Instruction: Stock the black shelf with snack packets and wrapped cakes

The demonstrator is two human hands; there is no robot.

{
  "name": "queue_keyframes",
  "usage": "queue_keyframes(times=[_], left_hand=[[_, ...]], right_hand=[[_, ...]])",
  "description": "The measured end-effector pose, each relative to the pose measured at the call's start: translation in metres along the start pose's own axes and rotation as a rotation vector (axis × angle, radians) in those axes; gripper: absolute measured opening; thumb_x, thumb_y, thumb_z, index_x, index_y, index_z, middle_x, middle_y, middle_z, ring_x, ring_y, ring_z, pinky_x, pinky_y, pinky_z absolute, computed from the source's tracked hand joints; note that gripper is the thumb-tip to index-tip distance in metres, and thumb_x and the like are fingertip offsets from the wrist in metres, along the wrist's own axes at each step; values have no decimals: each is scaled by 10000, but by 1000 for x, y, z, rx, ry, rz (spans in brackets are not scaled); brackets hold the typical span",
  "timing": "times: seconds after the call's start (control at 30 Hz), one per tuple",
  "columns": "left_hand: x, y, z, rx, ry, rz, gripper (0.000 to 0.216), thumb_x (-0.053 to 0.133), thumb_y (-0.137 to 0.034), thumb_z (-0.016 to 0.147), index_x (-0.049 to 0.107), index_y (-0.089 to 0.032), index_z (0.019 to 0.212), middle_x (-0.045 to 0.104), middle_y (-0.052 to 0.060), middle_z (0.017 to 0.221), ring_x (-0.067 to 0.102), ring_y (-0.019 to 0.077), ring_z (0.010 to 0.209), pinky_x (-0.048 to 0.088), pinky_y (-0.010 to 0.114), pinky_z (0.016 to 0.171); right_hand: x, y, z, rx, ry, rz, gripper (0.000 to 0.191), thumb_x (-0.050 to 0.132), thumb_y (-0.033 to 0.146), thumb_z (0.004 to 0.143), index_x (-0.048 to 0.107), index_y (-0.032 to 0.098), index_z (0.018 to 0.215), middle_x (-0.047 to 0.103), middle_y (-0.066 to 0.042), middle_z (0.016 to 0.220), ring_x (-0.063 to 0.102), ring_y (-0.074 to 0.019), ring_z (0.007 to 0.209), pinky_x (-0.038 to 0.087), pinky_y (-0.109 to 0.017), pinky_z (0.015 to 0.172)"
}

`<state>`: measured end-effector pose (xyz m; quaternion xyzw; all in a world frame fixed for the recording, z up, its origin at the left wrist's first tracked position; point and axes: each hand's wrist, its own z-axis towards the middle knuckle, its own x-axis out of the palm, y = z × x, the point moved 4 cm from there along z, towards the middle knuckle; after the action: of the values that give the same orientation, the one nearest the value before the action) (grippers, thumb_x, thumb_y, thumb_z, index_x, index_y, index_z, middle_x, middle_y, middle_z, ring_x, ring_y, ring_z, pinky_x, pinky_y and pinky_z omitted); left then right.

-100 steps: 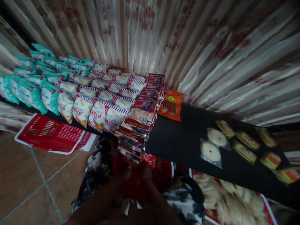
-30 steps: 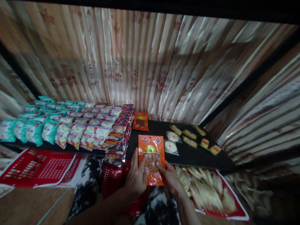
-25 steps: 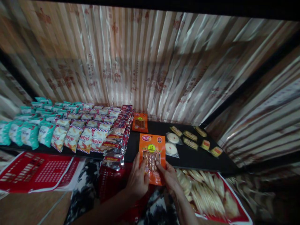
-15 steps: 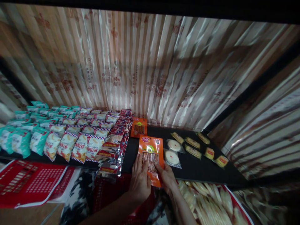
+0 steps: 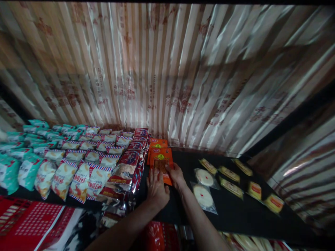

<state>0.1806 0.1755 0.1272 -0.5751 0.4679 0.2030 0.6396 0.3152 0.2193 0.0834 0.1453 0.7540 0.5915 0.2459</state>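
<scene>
An orange snack packet (image 5: pixel 162 161) with a clear window showing brown strips lies on the black shelf. It overlaps the lower part of another orange packet (image 5: pixel 158 143) at the back. My left hand (image 5: pixel 158 191) rests flat on the packet's lower left part, fingers stretched out and thumb apart. At its lower right edge my right hand (image 5: pixel 177 177) pinches the packet between thumb and fingers. Left of it runs a row of overlapping dark red snack packets (image 5: pixel 131 157). To the right are two round white cakes in clear wrappers (image 5: pixel 202 196).
White snack bags with striped edges (image 5: pixel 64 179) and teal bags (image 5: pixel 28 170) fill the shelf's left side. Several yellow wrapped snacks (image 5: pixel 231 187) lie on the right of the black shelf (image 5: pixel 235 212). Striped plastic sheeting (image 5: pixel 157 69) hangs behind. A red crate (image 5: pixel 34 216) sits lower left.
Both hands have moved forward with the orange packet, which now lies partly over the packet behind it. My left hand has flattened on it. The view has shifted slightly.
</scene>
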Motion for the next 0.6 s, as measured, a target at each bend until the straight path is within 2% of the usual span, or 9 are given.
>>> queue_keyframes(times=[0.13, 0.27, 0.4, 0.6], left_hand=[[-6, 0, 18, -31, 3, 64, 632, 464, -238, 735, 381, -141, 1355, 223, 106, 1498, 101, 289, 1390, 163, 509, 1104], [-6, 2, 28, -55, -38, 93, 623, 470, -208, 723, 402, -140, 1339, 262, 114, 1483, 148, 308, 1379, 213, 519, 1083], [-5, 2, 33, -90, -48, 71, 608, 483, -209, 716, 431, -148, 1319, 321, 116, 1457, 210, 314, 1361, 256, 516, 1065], [-11, -4, 34, -77, -73, 48, 605, 505, -205, 715, 443, -106, 1308, 356, 154, 1431, 277, 313, 1336, 254, 453, 1086]], right_hand=[[10, 7, 20, -15, -45, -88, 475, 609, 322, 686, 533, 157, 1125, 684, -103, 1019, 659, -209, 889, 514, -278, 733], [13, 17, 29, -49, -72, -238, 583, 603, 287, 714, 447, 171, 1263, 671, -89, 1067, 634, -206, 970, 480, -289, 818], [16, 28, 32, -107, -36, -536, 529, 563, 280, 769, 446, 168, 1272, 685, -78, 1028, 643, -197, 950, 467, -279, 813], [16, 41, 41, -147, 5, -666, 457, 553, 231, 789, 489, 155, 1235, 672, -98, 1064, 626, -204, 993, 443, -258, 817]])
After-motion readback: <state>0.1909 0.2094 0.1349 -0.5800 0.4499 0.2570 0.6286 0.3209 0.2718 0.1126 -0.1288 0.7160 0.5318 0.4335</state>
